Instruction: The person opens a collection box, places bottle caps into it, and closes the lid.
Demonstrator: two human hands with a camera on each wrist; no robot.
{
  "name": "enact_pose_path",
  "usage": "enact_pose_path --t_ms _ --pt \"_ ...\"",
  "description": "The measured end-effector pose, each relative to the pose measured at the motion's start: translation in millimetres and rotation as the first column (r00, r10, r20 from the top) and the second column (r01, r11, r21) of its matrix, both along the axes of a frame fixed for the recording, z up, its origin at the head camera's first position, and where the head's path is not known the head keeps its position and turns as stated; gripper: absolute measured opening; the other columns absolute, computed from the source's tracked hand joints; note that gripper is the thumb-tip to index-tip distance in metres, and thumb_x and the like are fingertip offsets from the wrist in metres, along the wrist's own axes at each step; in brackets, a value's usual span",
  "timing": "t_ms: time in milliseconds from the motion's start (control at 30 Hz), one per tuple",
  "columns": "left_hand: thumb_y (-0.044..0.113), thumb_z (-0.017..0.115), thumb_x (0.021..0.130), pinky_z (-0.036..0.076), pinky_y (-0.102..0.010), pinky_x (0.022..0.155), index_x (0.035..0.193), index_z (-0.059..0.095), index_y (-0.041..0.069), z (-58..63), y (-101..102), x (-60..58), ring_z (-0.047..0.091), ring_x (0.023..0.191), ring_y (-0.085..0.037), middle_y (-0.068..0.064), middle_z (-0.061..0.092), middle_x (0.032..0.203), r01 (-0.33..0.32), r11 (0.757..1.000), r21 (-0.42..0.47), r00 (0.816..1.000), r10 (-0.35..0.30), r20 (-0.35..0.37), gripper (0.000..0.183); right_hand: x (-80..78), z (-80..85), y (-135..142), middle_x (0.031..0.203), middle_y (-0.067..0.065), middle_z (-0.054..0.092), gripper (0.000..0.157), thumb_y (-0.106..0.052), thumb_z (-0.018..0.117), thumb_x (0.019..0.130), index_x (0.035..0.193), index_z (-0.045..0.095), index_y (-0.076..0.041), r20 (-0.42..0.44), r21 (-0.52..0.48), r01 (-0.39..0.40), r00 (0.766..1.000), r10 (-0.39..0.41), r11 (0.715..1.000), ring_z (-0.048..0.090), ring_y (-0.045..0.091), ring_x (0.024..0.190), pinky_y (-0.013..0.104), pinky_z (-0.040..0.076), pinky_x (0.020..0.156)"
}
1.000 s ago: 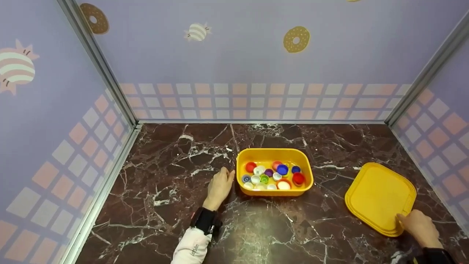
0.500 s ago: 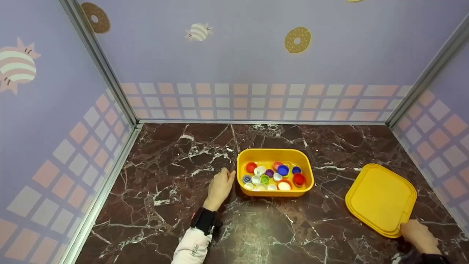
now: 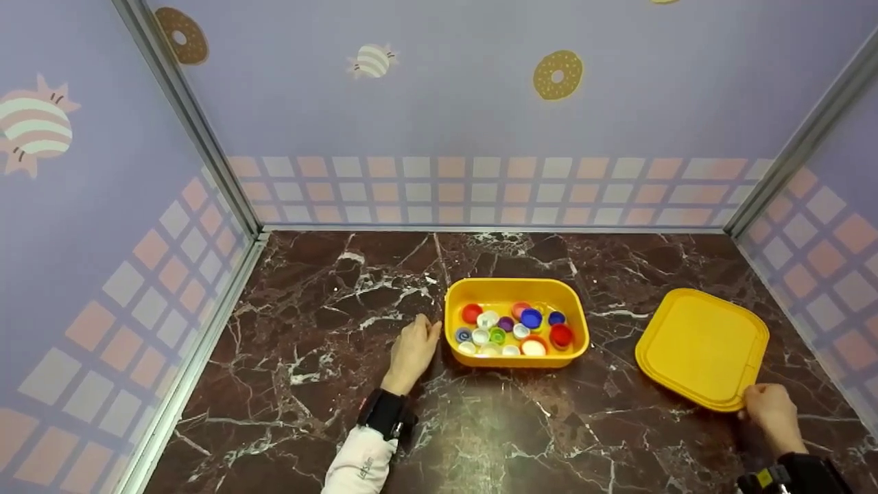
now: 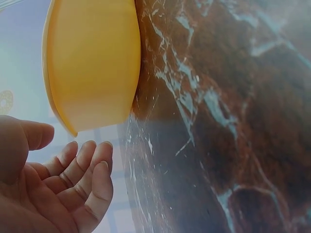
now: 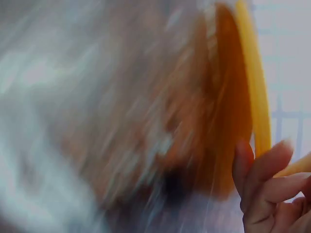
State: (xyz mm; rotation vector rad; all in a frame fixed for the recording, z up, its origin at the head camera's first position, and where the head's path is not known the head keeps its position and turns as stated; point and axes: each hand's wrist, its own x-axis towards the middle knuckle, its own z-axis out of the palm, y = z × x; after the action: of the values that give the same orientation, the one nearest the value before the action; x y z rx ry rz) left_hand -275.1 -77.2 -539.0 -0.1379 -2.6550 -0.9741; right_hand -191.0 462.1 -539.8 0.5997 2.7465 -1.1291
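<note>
A yellow plastic box (image 3: 514, 361) stands on the tabletop, with several bottle caps (image 3: 531, 318) of mixed colours inside. Beside its left end rests my left hand (image 3: 413, 351); the left wrist view shows that hand (image 4: 63, 189) with loosely bent fingers, nothing in them, just short of the box wall (image 4: 97, 63). On the right, my right hand (image 3: 772, 412) grips the near corner of a square yellow lid (image 3: 706, 346). In the right wrist view, fingers lie under the lid's edge (image 5: 257, 97), and the lid stands up off the table.
Dark red-brown marbled tabletop (image 3: 309, 425) with white veins lies under everything. Lilac panels with printed sweets and checks enclose it: a back wall (image 3: 446, 103), a left wall (image 3: 89, 240) and a right wall (image 3: 837, 226). Blur covers much of the right wrist view.
My right hand has moved slightly away from me and left, lifting the yellow lid along with it. My left hand and the box have stayed in place.
</note>
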Motion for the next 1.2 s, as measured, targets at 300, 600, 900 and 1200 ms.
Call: enact_pose_path --t_ms 300,600,900,1200 --pt "0.021 0.055 0.091 0.036 -0.034 0.045 0.074 0.045 0.011 1.5 -4 1.7 0.046 0.050 -0.019 0.002 0.041 0.059 -0.001 1.000 -0.020 1.000 0.002 0.021 0.023 -17.0 10.6 -18 0.059 0.002 0.048 0.028 -0.016 0.042 0.096 0.076 0.052 0.002 0.053 -0.630 0.089 0.996 -0.071 0.772 0.047 0.008 0.050 0.020 0.041 0.048" --pt "0.019 0.057 0.090 0.037 -0.034 0.045 0.073 0.046 0.010 0.8 -4 2.6 0.047 0.051 -0.019 0.001 0.043 0.060 0.006 1.000 -0.014 1.000 -0.006 0.007 0.022 -27.2 16.4 -32 0.059 0.000 0.054 0.023 -0.018 0.050 0.093 0.074 0.058 -0.007 -0.020 -0.717 0.086 0.989 -0.144 0.692 0.051 0.009 0.049 0.021 0.044 0.048" --pt "0.016 0.057 0.090 0.034 -0.032 0.043 0.072 0.044 0.010 2.2 -6 1.6 0.044 0.047 -0.016 0.002 0.042 0.058 0.010 1.000 -0.003 0.999 -0.010 -0.045 0.023 -38.6 40.0 -54 0.057 0.003 0.050 0.020 -0.011 0.053 0.091 0.074 0.058 -0.004 -0.212 -0.840 -0.045 0.944 -0.251 0.540 0.046 0.010 0.046 0.019 0.038 0.042" --pt "0.017 0.057 0.090 0.037 -0.034 0.044 0.074 0.048 0.011 16.0 0 -2.2 0.046 0.050 -0.017 0.002 0.044 0.059 -0.007 1.000 0.014 0.995 0.008 -0.096 0.019 -62.6 64.5 -110 0.054 0.003 0.048 0.015 -0.008 0.053 0.091 0.079 0.053 0.000 -0.362 -0.808 -0.189 0.907 -0.216 0.559 0.042 0.008 0.042 0.018 0.034 0.038"
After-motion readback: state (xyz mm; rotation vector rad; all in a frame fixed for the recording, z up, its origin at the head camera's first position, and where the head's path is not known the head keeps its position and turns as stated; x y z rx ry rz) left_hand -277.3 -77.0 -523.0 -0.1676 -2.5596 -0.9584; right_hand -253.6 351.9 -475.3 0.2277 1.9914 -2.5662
